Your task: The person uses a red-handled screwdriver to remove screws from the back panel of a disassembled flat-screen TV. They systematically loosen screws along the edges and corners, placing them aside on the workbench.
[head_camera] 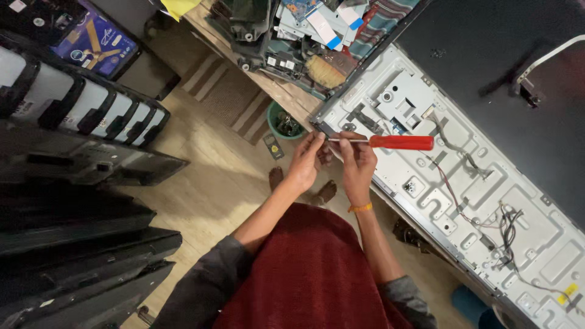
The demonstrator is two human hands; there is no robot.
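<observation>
1. One screwdriver (390, 142) with a red handle lies sideways in the air, just over the near corner of the big grey metal panel (426, 183).
2. The right hand (358, 161) has its fingers wrapped tight on the thin metal shaft, next to the red handle.
3. The left hand (306, 159) pinches the tip end of the shaft with its fingers pressed together.
4. Both hands sit right at the edge of the panel, where its corner meets the wooden counter (286, 97).
5. The panel has thin wires (506, 222) running over it and one yellow sticker (568, 293) near its far end.
6. One brush (325, 71) lies on the counter among circuit boards.
7. One green tub (283, 122) stands on the floor (213, 176) under the counter edge.
8. Two bare feet show on the floor, with open floor to the left of them.
9. Black flat screens (79, 256) are stacked on the left side.
</observation>
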